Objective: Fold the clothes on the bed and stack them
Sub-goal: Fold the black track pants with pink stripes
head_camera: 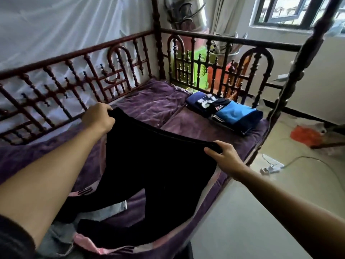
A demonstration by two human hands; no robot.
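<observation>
A pair of black trousers (156, 169) hangs spread out above the bed, its legs trailing down toward me. My left hand (98, 117) grips the far left end of the waistband. My right hand (223, 154) grips the right end, so the waistband is stretched between them. A stack of folded clothes (229, 113), dark blue and bright blue, lies at the far right corner of the bed. Unfolded grey and pink clothes (104, 208) lie under the trousers near me.
The bed (149, 103) has a purple cover and a dark red wooden railing (74, 77) along its far side and end. A bedpost (291, 86) stands at the right. On the floor to the right lie a power strip with cable (270, 168) and an orange bag (304, 136).
</observation>
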